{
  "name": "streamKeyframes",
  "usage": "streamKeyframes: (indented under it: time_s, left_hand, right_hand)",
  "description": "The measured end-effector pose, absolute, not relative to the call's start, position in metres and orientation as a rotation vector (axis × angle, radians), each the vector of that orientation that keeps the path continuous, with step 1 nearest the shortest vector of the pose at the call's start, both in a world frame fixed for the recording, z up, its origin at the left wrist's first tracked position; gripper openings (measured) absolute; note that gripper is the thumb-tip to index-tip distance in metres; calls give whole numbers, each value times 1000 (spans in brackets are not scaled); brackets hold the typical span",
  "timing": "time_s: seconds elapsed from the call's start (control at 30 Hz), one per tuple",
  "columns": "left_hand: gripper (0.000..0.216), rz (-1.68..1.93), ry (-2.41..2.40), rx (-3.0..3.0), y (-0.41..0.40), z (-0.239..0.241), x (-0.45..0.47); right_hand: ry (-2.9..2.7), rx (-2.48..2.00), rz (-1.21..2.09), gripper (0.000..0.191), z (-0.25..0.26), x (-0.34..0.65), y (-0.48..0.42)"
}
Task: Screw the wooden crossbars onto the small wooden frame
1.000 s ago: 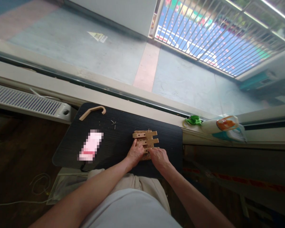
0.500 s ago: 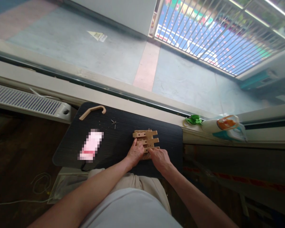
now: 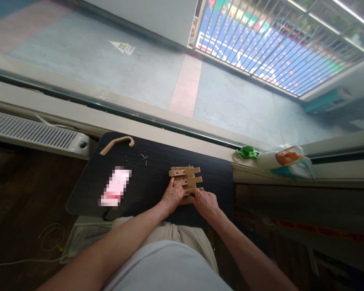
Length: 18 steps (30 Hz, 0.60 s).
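Table: dark, rounded at the corners, set beside the window ledge; the work lies on its right half [image 3: 218, 178], close to the person.
Board: rough and brown [image 3: 186, 200], partly hidden by the hands; its longer way seems to run from the person toward the window.
Blurred item: pale pink [image 3: 115, 186], at the table's left; what it is cannot be told.
Left hand: thumb spread from the fingers [image 3: 172, 196], resting on the left side of the pieces; whether it grips or only presses cannot be told.
Right hand: fingers bent [image 3: 206, 204] at the near strip's right end, a small dark spot by the thumb; what they pinch, if anything, cannot be told.
Wooden strips: far strip [image 3: 188, 171], middle strip [image 3: 191, 181] and near strip [image 3: 188, 192], side by side across the board, long axes left to right, right ends jutting past its edge and tipped slightly toward the window.
Progress: three strips lie in a row; the near one seems the one being worked, and whether any is fastened cannot be told.
Curved piece: wooden, apart at the far left corner [image 3: 117, 142], curl pointing right; apparently unused.
Metal pins: a few, loose [image 3: 144, 158], not put in.
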<state>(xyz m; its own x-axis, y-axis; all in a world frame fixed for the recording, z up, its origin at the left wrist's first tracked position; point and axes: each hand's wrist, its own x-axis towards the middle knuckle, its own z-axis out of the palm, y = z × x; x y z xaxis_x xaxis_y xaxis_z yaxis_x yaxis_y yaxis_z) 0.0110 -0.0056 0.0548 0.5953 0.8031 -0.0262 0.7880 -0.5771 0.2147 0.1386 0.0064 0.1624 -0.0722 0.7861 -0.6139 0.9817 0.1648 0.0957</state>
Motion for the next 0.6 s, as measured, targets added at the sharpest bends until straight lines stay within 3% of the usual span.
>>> streamKeyframes:
  time_s: [0.23, 0.6]
  left_hand:
    - [16, 102, 1324, 2607, -6, 56, 11]
    - [17, 132, 1324, 2613, -6, 55, 11]
  right_hand:
    - [2056, 1442, -467, 27, 171, 132, 14]
    - [1869, 1687, -510, 28, 155, 136, 8]
